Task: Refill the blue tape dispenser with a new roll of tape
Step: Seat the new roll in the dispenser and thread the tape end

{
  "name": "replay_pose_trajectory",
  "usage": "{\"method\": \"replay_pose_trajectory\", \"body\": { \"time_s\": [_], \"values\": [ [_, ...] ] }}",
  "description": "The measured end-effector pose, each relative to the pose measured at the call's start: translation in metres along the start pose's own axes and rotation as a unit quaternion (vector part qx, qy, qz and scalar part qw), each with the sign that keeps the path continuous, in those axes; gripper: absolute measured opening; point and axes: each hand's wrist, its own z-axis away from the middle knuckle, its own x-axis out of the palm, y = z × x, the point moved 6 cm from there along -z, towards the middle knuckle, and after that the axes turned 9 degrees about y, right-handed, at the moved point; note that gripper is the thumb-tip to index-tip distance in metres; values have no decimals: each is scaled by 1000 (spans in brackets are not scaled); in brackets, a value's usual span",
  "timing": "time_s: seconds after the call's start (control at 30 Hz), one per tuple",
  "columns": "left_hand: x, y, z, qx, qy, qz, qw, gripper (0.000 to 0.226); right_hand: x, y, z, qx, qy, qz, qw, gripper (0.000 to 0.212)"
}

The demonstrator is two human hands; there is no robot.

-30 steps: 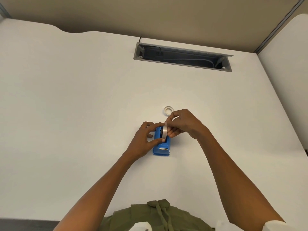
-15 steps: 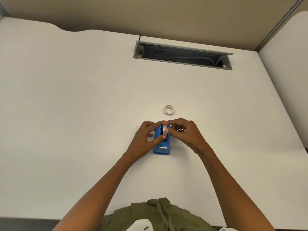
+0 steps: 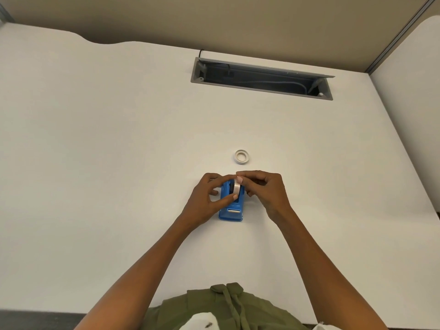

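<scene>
On the white desk (image 3: 119, 163), near its middle, we see the blue tape dispenser (image 3: 231, 206) lying flat, its cutter end toward the person. Standing on edge in the dispenser's well is the new roll of tape (image 3: 236, 188), upright and partly sunk into the blue body. We find the left hand (image 3: 206, 198) curled round the dispenser's left side, its thumb laid across the body just below the roll and its fingers hooked over the far end. We see the right hand (image 3: 264, 189) at the dispenser's right side, its fingers bent, with fingertips pinching the top of the roll; how firmly they press we cannot tell. Beyond the hands, apart from them, a small white ring (image 3: 242, 156) lies flat on the desk. Farther back we note an open grey cable tray (image 3: 262, 78) set into the desk, with cables inside. At the bottom edge we see an olive-green garment (image 3: 228, 310).
</scene>
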Motion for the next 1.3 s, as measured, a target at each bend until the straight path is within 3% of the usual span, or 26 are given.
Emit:
{"method": "replay_pose_trajectory", "body": {
  "time_s": [0.17, 0.37, 0.53, 0.73, 1.07, 1.3],
  "values": [
    [1, -1, 0, -10, -2, -5, 1000, 48, 1, 2, 5, -27, -11, 2, 1000, 11],
    [1, -1, -1, 1, -5, -7, 1000, 47, -1, 1, 5, -30, -54, 43, 997, 28],
    [1, -4, -3, -1, -17, -5, 1000, 47, 0, -3, -1, 14, -47, 9, 999, 24],
    [3, -6, -4, 3, -20, -6, 1000, 45, 1, -17, -11, 10, -45, 47, 998, 9],
    [3, -7, -5, 1, -23, -13, 1000, 45, 2, -28, -11, -23, -61, 176, 982, 21],
    [4, -8, -5, 1, -21, -14, 1000, 44, 4, -33, -18, 34, -76, 143, 986, 16]
  ]
}}
